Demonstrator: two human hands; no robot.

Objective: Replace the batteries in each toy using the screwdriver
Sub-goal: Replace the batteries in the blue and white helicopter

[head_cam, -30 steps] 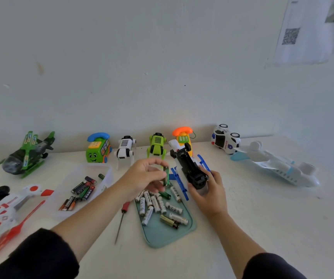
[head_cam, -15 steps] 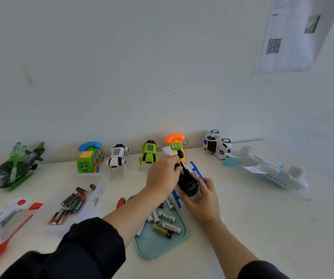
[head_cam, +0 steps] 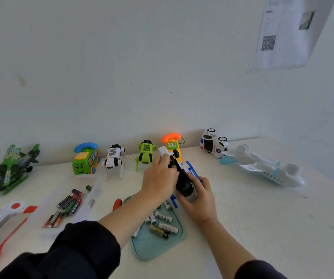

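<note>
A blue, white and black toy helicopter [head_cam: 184,179] lies belly-up at the table's middle, over the far end of a teal tray [head_cam: 158,249]. My right hand [head_cam: 199,199] grips its nose end from the right. My left hand [head_cam: 160,178] is curled over the toy's black underside, fingertips pressed into it; the green battery is hidden beneath them. Several loose batteries [head_cam: 163,224] lie in the tray. The screwdriver [head_cam: 117,204], with its red handle, rests on the table left of the tray, mostly covered by my left forearm.
A clear box [head_cam: 93,195] of used batteries sits at left. Toys line the wall: green helicopter [head_cam: 9,170], green phone bus [head_cam: 85,159], white robot dog [head_cam: 113,159], green robot dog [head_cam: 145,154], orange phone [head_cam: 171,142], police car [head_cam: 213,142]. White plane [head_cam: 266,168] right; red-white helicopter [head_cam: 1,222] front left.
My left hand lifted a green battery from the tray and moved right onto the toy's underside. The right hand kept its hold on the toy. The camera view shifted slightly.
</note>
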